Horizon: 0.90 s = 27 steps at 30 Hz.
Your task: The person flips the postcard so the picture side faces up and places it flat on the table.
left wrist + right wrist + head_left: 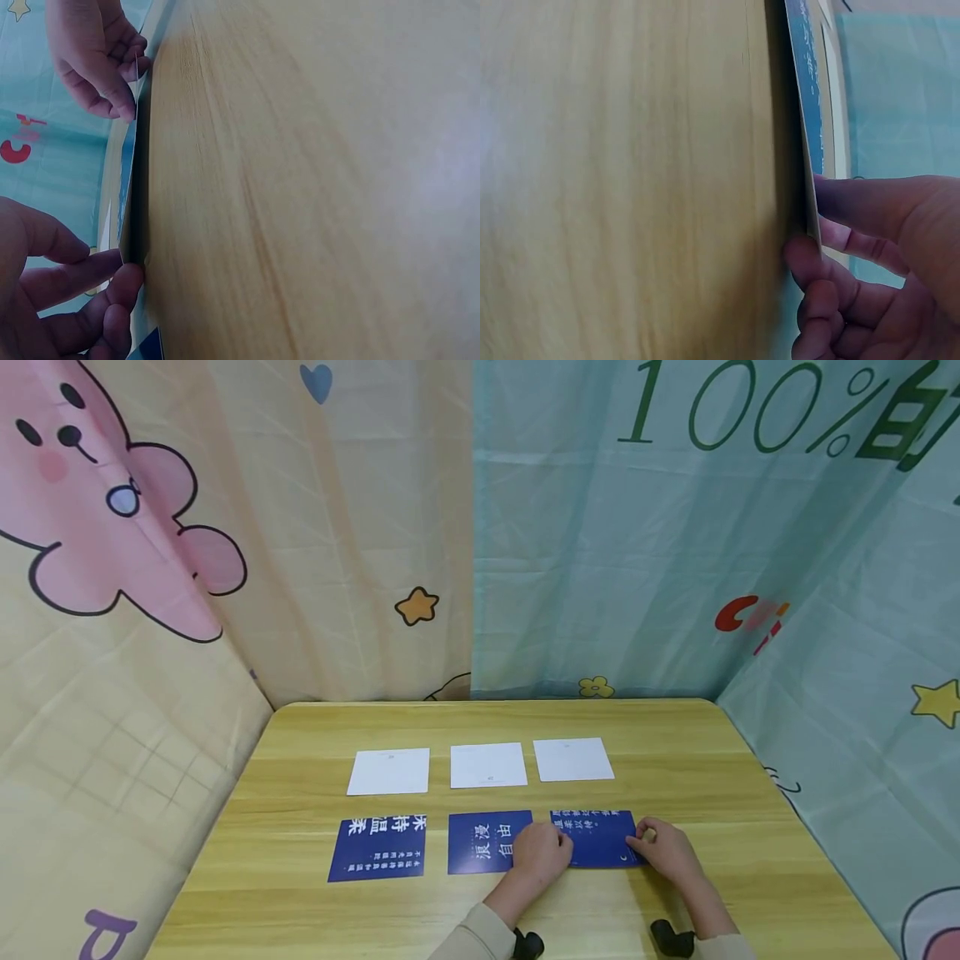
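A blue card (596, 847) with white print lies at the right of the near row in the head view. My right hand (667, 850) pinches its right edge between thumb and fingers, clearly seen in the right wrist view. At its left edge, my left hand (542, 853) holds the card with curled fingers. Both wrist views show the card's near edge slightly off the wood, with a dark gap beneath. The middle blue card (480, 843) lies flat, its right side partly hidden by my left hand. Farther left is another blue card (377, 852).
Three white cards form a row behind the blue ones: left white card (388, 772), middle white card (488, 766) and right white card (573, 760). All lie on a wooden table (262, 860). Printed curtains (600, 552) hang behind and beside the table.
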{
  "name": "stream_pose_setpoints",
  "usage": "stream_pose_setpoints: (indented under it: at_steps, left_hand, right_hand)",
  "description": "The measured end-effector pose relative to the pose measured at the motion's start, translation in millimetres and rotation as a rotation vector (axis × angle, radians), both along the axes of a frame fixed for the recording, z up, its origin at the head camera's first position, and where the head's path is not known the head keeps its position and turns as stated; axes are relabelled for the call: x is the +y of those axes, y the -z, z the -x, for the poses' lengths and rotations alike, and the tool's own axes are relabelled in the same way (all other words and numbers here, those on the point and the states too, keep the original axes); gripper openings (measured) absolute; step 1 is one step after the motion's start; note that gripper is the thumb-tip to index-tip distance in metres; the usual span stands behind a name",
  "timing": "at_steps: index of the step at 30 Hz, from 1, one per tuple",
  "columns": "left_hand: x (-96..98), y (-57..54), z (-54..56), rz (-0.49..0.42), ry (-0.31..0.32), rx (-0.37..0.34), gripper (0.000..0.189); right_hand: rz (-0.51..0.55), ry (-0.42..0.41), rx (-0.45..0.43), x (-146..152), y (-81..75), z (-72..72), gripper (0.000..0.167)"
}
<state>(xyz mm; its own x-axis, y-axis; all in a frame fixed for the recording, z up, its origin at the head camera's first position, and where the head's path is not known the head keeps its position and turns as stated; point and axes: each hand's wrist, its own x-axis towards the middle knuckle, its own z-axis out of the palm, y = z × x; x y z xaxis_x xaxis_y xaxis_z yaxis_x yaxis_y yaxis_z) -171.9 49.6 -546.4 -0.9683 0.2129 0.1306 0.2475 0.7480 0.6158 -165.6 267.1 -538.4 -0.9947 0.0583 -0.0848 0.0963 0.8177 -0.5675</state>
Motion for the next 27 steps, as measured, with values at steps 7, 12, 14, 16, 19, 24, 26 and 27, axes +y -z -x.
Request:
stream_pose_setpoints:
  at_steps: [7, 12, 14, 16, 19, 24, 26, 27]
  left_hand:
    - [-0.6, -1.5, -1.8, -0.006, -0.001, 0.012, 0.047]
    - [-0.9, -2.6, -2.1, -0.008, -0.005, 0.016, 0.046]
    - [-0.9, -2.1, -1.8, -0.003, -0.003, 0.021, 0.046]
    - [-1.0, -1.4, -1.5, 0.000, -0.002, 0.018, 0.046]
    - [-1.3, -0.1, -0.8, 0.010, -0.003, 0.014, 0.046]
    - [-2.0, 0.3, -0.9, 0.003, -0.007, 0.013, 0.046]
    - [-2.2, 1.1, -1.2, -0.003, -0.004, 0.012, 0.046]
    - [-2.3, 1.7, -1.1, -0.004, 0.000, 0.011, 0.045]
  right_hand:
    - [0.005, -0.018, -0.059, 3, -7.0, -1.6, 0.014]
    - [0.055, -0.020, -0.035, 9, -9.1, -2.2, 0.015]
    - [0.076, -0.021, -0.024, 10, -8.2, -2.8, 0.016]
    - [0.097, -0.017, -0.027, 12, -6.0, -3.1, 0.017]
    - [0.137, 0.003, -0.041, 12, -3.1, -3.6, 0.017]
    - [0.160, 0.013, -0.050, 12, -1.1, -3.4, 0.019]
    - [0.161, 0.009, -0.058, 12, -1.2, -3.2, 0.021]
    - [0.163, 0.008, -0.062, 12, -1.5, -3.0, 0.022]
